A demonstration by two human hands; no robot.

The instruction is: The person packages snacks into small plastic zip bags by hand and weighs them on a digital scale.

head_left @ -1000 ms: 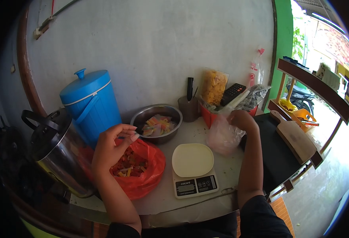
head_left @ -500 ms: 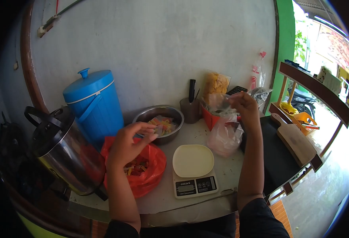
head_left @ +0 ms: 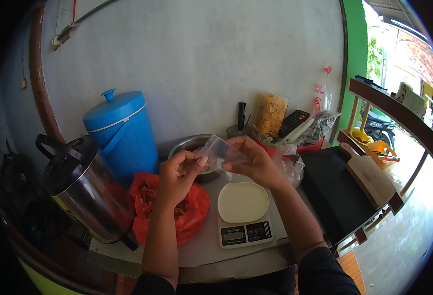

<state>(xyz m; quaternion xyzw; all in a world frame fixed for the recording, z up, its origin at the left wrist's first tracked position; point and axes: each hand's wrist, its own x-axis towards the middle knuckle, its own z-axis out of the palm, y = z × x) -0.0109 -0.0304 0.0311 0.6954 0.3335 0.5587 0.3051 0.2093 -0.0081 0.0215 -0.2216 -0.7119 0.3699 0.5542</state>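
Note:
A small clear zip bag [head_left: 216, 148] with a red line along its top is stretched between my two hands. My left hand [head_left: 178, 172] pinches its left side, and my right hand [head_left: 256, 162] grips the right side. Behind the hands sits a metal bowl [head_left: 177, 146], its contents mostly covered by them. Below my right hand stands a white kitchen scale [head_left: 243, 202] with a bare plate. Left of the scale, an open red plastic bag [head_left: 197, 211] holds small mixed colourful pieces, partly behind my left forearm.
At left stand a blue lidded jug [head_left: 123, 135] and a large steel pot [head_left: 91, 184]. A chips pack [head_left: 270, 114], a calculator [head_left: 293, 123] and a knife handle [head_left: 241, 114] are at the back. On the right, a cutting board [head_left: 369, 174] lies over a black surface [head_left: 327, 191].
My right hand has come from the back right towards the middle, bringing the clear zip bag. My left hand has moved right to meet it, and both now hold the bag.

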